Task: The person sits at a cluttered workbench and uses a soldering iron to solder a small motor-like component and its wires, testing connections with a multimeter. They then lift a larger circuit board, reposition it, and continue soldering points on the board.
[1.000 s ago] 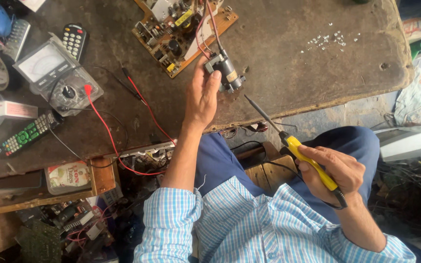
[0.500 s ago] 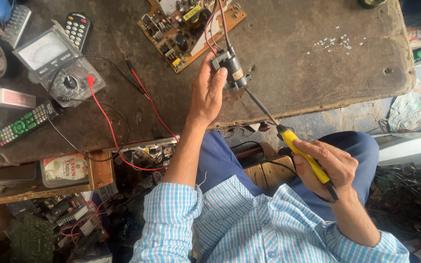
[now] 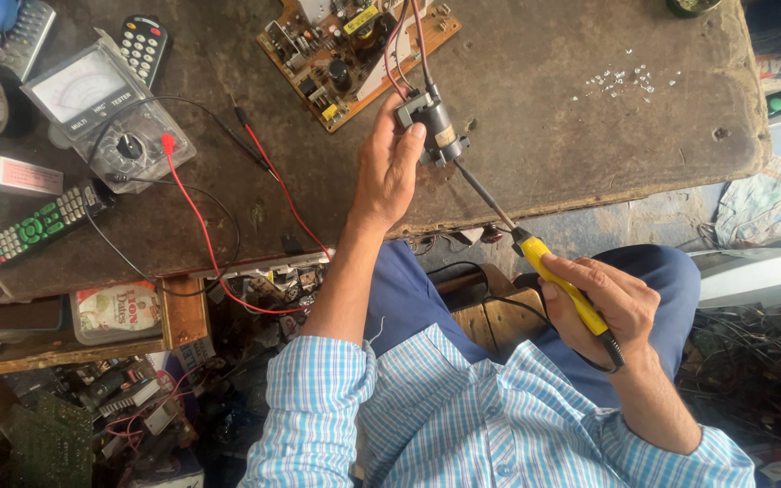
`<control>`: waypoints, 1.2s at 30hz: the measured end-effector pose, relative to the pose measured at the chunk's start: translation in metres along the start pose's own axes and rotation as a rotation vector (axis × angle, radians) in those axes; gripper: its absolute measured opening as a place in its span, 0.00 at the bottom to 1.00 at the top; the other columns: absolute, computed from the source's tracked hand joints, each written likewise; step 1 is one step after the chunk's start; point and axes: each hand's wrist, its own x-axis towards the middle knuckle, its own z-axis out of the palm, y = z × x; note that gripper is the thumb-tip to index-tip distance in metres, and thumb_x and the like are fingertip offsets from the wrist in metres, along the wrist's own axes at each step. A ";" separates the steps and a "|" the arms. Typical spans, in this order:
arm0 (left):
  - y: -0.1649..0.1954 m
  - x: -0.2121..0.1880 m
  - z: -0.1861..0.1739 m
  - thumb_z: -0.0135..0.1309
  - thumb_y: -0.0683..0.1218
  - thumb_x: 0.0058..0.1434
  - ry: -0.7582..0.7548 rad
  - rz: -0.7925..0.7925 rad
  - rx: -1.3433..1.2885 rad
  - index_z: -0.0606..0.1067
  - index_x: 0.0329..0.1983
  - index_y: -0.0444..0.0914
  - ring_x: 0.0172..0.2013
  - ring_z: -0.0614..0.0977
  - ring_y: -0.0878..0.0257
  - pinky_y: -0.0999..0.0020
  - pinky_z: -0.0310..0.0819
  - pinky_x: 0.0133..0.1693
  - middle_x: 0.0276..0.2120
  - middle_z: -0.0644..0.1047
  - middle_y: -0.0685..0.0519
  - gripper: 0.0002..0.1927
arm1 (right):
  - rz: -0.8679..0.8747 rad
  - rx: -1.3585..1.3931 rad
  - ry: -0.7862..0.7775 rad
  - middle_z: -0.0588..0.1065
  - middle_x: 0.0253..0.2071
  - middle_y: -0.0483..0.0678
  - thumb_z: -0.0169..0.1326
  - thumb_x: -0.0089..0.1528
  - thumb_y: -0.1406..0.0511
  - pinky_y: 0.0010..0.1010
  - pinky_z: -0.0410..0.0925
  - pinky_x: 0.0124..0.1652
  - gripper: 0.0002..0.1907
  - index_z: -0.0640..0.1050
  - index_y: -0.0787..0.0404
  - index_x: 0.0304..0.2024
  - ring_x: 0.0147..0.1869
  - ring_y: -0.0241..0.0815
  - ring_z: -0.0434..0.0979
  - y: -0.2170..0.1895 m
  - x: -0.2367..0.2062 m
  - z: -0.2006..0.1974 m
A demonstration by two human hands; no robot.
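The small dark part point(image 3: 434, 131) with wires sits near the front edge of the bench point(image 3: 589, 154), and the left hand point(image 3: 389, 172) is closed on it, thumb pressed to its side. The right hand point(image 3: 600, 303) is wrapped tight round the yellow handle of the iron point(image 3: 535, 253), whose thin tip touches the part's lower end. To do this well, I think the left hand should hold the part very still, fingers away from the hot tip, with the wires up to the board point(image 3: 354, 50) left slack.
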 end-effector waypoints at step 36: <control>-0.010 -0.001 0.002 0.44 0.54 0.77 -0.002 0.021 0.048 0.61 0.74 0.33 0.54 0.82 0.61 0.64 0.78 0.56 0.52 0.80 0.47 0.29 | -0.002 0.073 -0.037 0.80 0.35 0.52 0.61 0.58 0.74 0.24 0.70 0.30 0.14 0.81 0.64 0.48 0.33 0.36 0.81 -0.004 -0.003 0.004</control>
